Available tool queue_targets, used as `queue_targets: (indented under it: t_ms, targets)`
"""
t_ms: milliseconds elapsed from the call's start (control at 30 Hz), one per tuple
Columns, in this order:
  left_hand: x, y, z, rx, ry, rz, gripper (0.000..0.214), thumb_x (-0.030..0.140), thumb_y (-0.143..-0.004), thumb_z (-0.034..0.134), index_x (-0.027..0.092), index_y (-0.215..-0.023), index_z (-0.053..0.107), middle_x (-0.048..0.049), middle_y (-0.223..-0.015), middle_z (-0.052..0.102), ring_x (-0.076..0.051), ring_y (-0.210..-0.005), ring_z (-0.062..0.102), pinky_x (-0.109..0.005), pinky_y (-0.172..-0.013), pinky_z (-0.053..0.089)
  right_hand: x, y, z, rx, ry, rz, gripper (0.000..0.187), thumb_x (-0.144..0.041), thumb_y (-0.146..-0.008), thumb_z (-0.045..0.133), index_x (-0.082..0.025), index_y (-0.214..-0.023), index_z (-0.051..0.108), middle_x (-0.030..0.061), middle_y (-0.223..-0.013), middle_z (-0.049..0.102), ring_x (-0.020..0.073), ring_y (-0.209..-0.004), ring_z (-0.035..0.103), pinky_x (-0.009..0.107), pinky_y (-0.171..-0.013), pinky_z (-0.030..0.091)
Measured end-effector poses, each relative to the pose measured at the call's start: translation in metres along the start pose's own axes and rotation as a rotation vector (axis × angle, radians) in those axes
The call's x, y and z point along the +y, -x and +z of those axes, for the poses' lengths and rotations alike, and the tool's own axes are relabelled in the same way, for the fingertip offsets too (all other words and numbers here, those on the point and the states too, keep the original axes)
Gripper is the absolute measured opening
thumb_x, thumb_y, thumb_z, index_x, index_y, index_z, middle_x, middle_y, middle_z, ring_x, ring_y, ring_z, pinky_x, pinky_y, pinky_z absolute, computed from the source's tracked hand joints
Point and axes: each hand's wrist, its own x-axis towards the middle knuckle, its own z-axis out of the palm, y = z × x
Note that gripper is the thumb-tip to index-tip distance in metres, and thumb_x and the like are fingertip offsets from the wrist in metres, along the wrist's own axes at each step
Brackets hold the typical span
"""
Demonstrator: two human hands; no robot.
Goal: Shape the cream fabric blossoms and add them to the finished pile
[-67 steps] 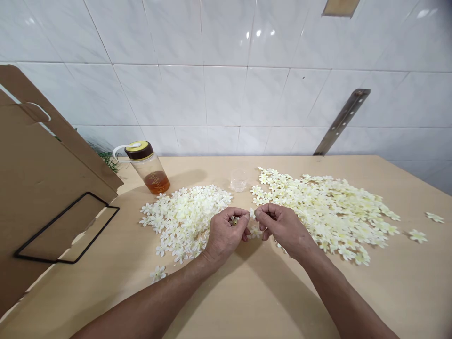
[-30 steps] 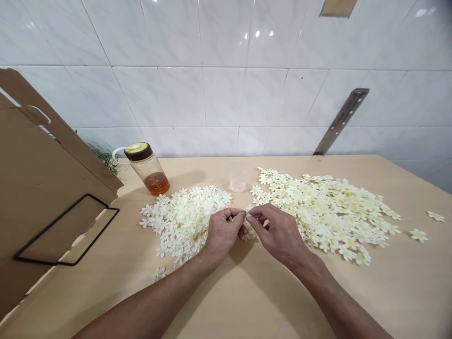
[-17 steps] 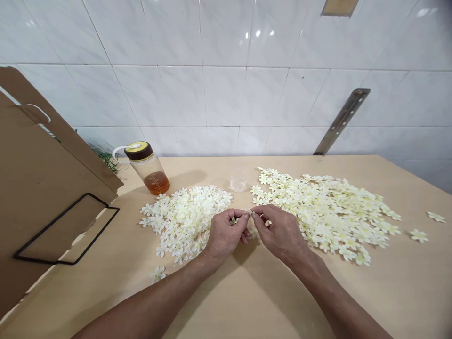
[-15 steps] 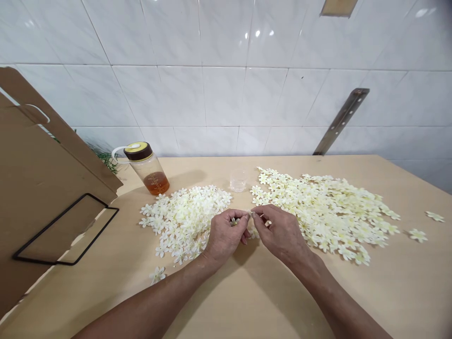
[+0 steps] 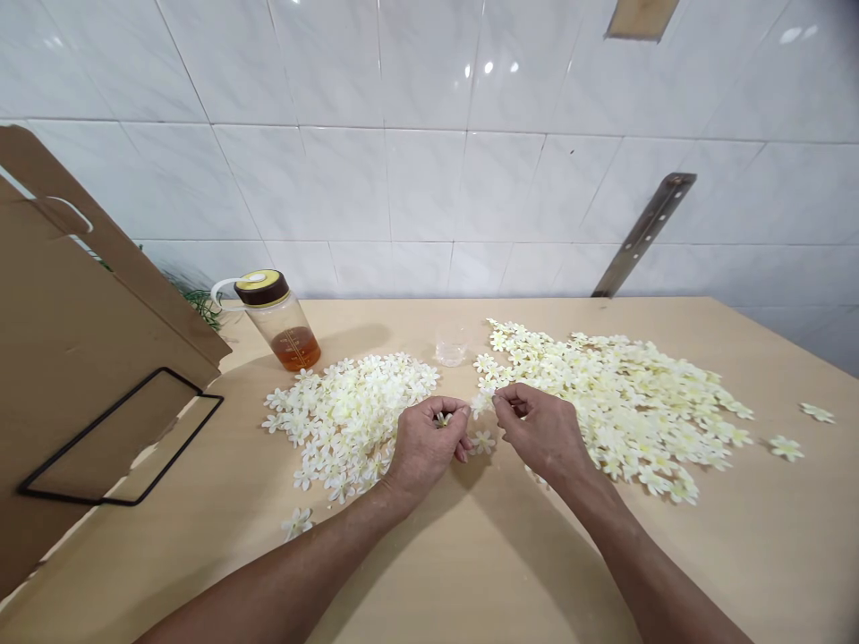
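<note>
My left hand (image 5: 429,440) is closed in a pinch, thumb against forefinger, beside the right edge of a heap of white artificial flowers (image 5: 366,402). Part of a flower (image 5: 442,419) shows through the gap in its fingers, and another flower (image 5: 483,442) is just below its fingertips. Across from it, my right hand (image 5: 540,429) also pinches, in front of a flat spread of pale yellow-white flowers (image 5: 617,394). A pale flower (image 5: 480,404) is at the right fingertips; whether it is gripped or lies behind them I cannot tell. What each pinch holds is too small to make out.
A small clear cup (image 5: 452,347) stands behind my hands. A bottle of amber liquid (image 5: 295,347) is at the back left. Cardboard (image 5: 87,340) and a black wire frame (image 5: 144,487) are at the left. Loose flowers (image 5: 785,448) lie at the right, before a tiled wall (image 5: 422,188).
My right hand has drawn away to the right, so the fingertips that were meeting are now apart. My left hand has hardly moved and keeps its pinch. The flower below it shows more.
</note>
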Motion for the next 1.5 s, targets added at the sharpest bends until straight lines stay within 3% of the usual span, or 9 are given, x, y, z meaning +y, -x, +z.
queue_targets:
  t_ms: [333,567,733,800,900,1000,1233,1367,1500]
  targets:
    - [0.003,-0.002,-0.003,0.015,0.015,0.026,0.021,0.033,-0.077,0.062,0.013,-0.081,0.068,0.0004,-0.049,0.061,-0.009,-0.037,0.053,-0.018,-0.040,0.045,0.004,-0.002,0.001,0.037,-0.031,0.003,0.021,-0.037,-0.082,0.053,-0.022,-0.081,0.067,0.0017,-0.071,0.070,0.0185,-0.065,0.069,0.028,-0.059,0.055]
    - [0.013,-0.013,-0.018,0.127,-0.102,-0.007,0.018,0.032,-0.077,0.061,0.015,-0.081,0.066,0.0044,-0.045,0.056,-0.006,-0.027,0.043,-0.016,-0.031,0.034,0.001,-0.001,-0.002,0.063,-0.045,0.003,0.018,-0.035,-0.084,0.053,-0.022,-0.086,0.065,0.0020,-0.070,0.069,0.0175,-0.063,0.068,0.028,-0.060,0.055]
    - [0.020,-0.021,-0.030,0.220,-0.146,0.044,0.018,0.024,-0.074,0.061,0.019,-0.091,0.060,0.0062,-0.061,0.058,-0.005,-0.032,0.049,-0.015,-0.033,0.034,-0.005,0.003,-0.001,0.078,-0.109,-0.047,0.016,-0.034,-0.085,0.055,-0.021,-0.087,0.065,0.0027,-0.073,0.068,0.0167,-0.063,0.067,0.026,-0.057,0.054]
    - [0.024,-0.018,-0.028,0.183,-0.113,0.035,0.015,0.030,-0.075,0.062,0.018,-0.086,0.060,0.0058,-0.061,0.056,-0.004,-0.032,0.047,-0.015,-0.032,0.032,-0.008,0.005,-0.001,0.111,-0.119,-0.129,0.015,-0.032,-0.086,0.054,-0.021,-0.087,0.064,0.0034,-0.078,0.068,0.0157,-0.065,0.066,0.025,-0.057,0.054]
    - [0.028,-0.011,-0.021,-0.014,0.001,-0.096,0.026,0.042,-0.076,0.064,0.016,-0.075,0.059,0.0057,-0.054,0.049,-0.003,-0.030,0.039,-0.015,-0.028,0.023,-0.012,0.008,0.000,0.143,-0.108,-0.278,0.014,-0.026,-0.088,0.052,-0.021,-0.087,0.065,0.0048,-0.089,0.067,0.0147,-0.070,0.064,0.025,-0.060,0.054]
    - [0.029,-0.005,-0.018,-0.171,0.149,-0.235,0.037,0.051,-0.075,0.064,0.014,-0.070,0.059,0.0012,-0.065,0.054,-0.003,-0.034,0.041,-0.016,-0.027,0.014,-0.014,0.010,0.001,0.136,-0.109,-0.397,0.016,-0.023,-0.089,0.051,-0.022,-0.091,0.067,0.0063,-0.098,0.066,0.0157,-0.077,0.064,0.024,-0.060,0.055]
    - [0.024,-0.009,-0.021,-0.317,0.349,-0.384,0.035,0.047,-0.076,0.066,0.012,-0.077,0.062,0.0004,-0.065,0.054,-0.003,-0.036,0.040,-0.017,-0.028,0.015,-0.009,0.009,0.005,0.179,-0.128,-0.568,0.018,-0.020,-0.088,0.056,-0.025,-0.095,0.071,0.0065,-0.099,0.065,0.0171,-0.087,0.064,0.027,-0.068,0.058]
    - [0.025,-0.011,-0.022,-0.295,0.399,-0.402,0.028,0.037,-0.072,0.072,0.013,-0.071,0.059,0.0016,-0.067,0.053,-0.001,-0.037,0.039,-0.016,-0.028,0.013,-0.009,0.010,0.006,0.155,-0.185,-0.532,0.017,-0.020,-0.087,0.058,-0.025,-0.096,0.071,0.0061,-0.102,0.065,0.0165,-0.085,0.064,0.026,-0.065,0.058]
    - [0.029,-0.011,-0.022,-0.256,0.372,-0.342,0.029,0.037,-0.070,0.074,0.014,-0.070,0.056,0.0028,-0.067,0.053,-0.001,-0.037,0.039,-0.016,-0.028,0.015,-0.013,0.009,0.006,0.015,-0.425,-0.202,0.025,-0.032,-0.086,0.060,-0.022,-0.109,0.065,0.0083,-0.102,0.064,0.0172,-0.078,0.064,0.029,-0.059,0.060]
